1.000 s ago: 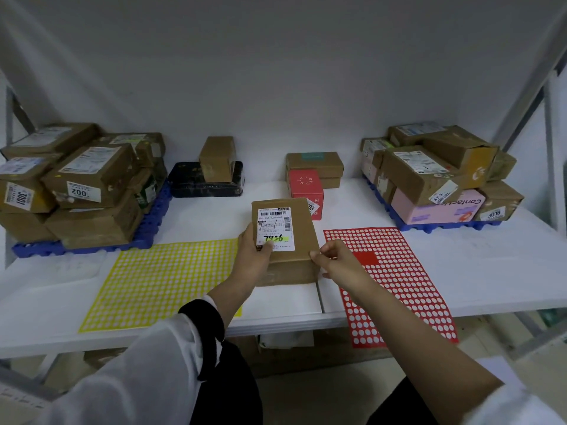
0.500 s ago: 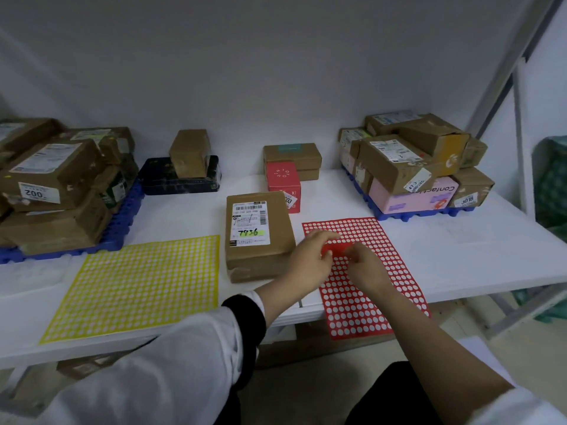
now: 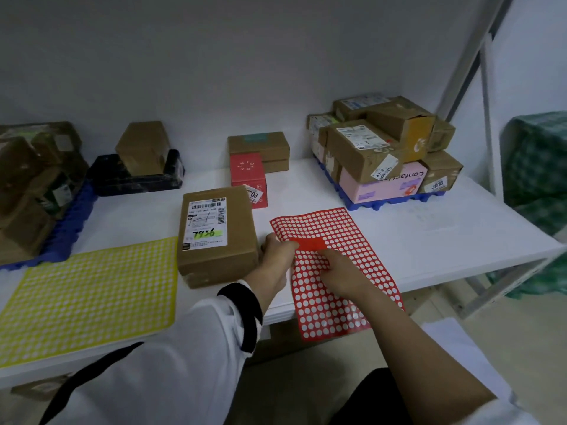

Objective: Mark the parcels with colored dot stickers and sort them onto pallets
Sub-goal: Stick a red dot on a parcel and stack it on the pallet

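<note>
Both hands have left the brown parcel (image 3: pixel 217 240), which they held a second ago, and now work at the red dot-sticker sheet (image 3: pixel 352 234) just right of it. The parcel lies flat on the white table (image 3: pixel 429 240), near centre, label (image 3: pixel 207 220) up with "7836" highlighted. It is probably parked there so that both hands are free and the top face is ready for a dot. The left hand (image 3: pixel 277 256) has curled fingers and appears to pinch the sheet's left edge beside the solid red patch (image 3: pixel 311 243), likely steadying the sheet against the pull of peeling. The right hand (image 3: pixel 340 271) lies on the sheet just near of that patch with fingers bent down. Its fingertips are hidden under the back of the hand, so whether they pinch a dot cannot be determined. The patch is judged to be the remaining unpeeled dots, the white circles elsewhere being emptied positions. The sheet's near end overhangs the table edge. No sticker is visible on the parcel, so marking is judged not yet done. A yellow dot-sticker sheet (image 3: pixel 89 302) lies flat to the left, untouched. Destination pallets stand far left (image 3: pixel 66 231) and far right (image 3: pixel 383 205), both blue and loaded with cartons. The left pallet is cut off by the frame edge and its load is blurred. Which colour belongs to which pallet cannot be read.
</note>
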